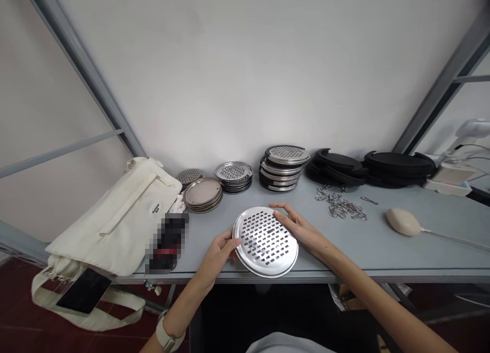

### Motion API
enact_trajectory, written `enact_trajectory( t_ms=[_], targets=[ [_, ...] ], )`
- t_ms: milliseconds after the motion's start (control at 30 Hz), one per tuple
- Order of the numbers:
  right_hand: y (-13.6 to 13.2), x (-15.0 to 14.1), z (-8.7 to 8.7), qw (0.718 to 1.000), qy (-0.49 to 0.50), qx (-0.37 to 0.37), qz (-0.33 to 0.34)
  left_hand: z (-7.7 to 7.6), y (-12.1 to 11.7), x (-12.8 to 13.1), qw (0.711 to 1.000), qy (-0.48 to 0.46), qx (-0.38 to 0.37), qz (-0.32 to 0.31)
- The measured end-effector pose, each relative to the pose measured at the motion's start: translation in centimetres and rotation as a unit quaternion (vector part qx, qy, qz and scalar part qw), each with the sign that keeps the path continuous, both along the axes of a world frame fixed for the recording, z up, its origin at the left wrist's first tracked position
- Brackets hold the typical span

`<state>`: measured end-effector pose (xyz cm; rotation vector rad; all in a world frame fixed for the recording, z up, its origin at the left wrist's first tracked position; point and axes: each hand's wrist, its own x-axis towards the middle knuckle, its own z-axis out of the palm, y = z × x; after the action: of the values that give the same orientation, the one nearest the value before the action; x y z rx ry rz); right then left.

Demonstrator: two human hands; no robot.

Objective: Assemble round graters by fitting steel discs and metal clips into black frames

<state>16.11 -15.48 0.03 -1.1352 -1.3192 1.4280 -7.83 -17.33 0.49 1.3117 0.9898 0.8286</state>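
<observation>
1. Held in both hands is a slotted metal disc, face up near the front edge of the grey table; whether its underside touches the tabletop cannot be told
2. The left hand grips the disc's left rim, thumb on the upper face and fingers curled beneath
3. The right hand grasps the upper right rim, fingers along its far edge
4. What looks done, as a judgement: in the mixed stack against the wall, silvery discs alternate with black holders, the topmost slotted disc lying partly within a black rim
5. What looks left: the disc in hand has no black holder around it, so its pairing seems not yet made
6. Also apart are the left pile of black holders and the right pile of black holders, with no disc showing on top of either
7. Left of the mixed stack, a pile of perforated discs and a pile of plain round plates stand separately
8. The wire clips lie loose in a heap, apparently unused; how many pieces each pile contains is hidden
</observation>
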Motion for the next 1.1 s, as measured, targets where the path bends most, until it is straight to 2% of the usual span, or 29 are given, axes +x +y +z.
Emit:
enact_trajectory(
  t_ms=[67,133,200,267,467,667,800,933,1100],
  targets=[
    [0.0,0.0,0.0,1.000,0.005,-0.002,-0.001,0.1,0.6,0.2,1.000,0.025,0.012,0.006],
    [0.0,0.0,0.1,1.000,0.005,-0.002,0.000,0.3,1.5,0.4,0.997,0.061,0.053,0.016],
    [-0.1,0.0,0.3,1.000,-0.001,0.002,-0.004,0.7,2.8,0.9,0.991,0.092,0.099,0.026],
    [-0.1,0.0,0.3,1.000,-0.014,0.005,-0.016,0.9,4.3,1.4,0.987,0.113,0.107,0.026],
    [0.0,-0.1,0.0,0.996,-0.062,0.010,-0.061,0.7,7.9,2.4,0.982,0.136,0.126,-0.031],
    [0.4,-0.2,-0.4,0.993,-0.074,0.037,-0.081,1.1,9.0,2.6,0.979,0.139,0.142,-0.040],
    [0.8,0.1,-1.0,0.992,-0.068,0.038,-0.097,0.7,9.2,3.0,0.977,0.151,0.142,-0.048],
    [1.1,0.3,-1.6,0.984,-0.109,0.077,-0.114,0.0,9.9,3.4,0.960,0.208,0.183,-0.041],
    [1.3,0.3,-1.9,0.982,-0.130,0.072,-0.120,-0.7,11.1,4.7,0.931,0.259,0.257,0.005]
  ],
)
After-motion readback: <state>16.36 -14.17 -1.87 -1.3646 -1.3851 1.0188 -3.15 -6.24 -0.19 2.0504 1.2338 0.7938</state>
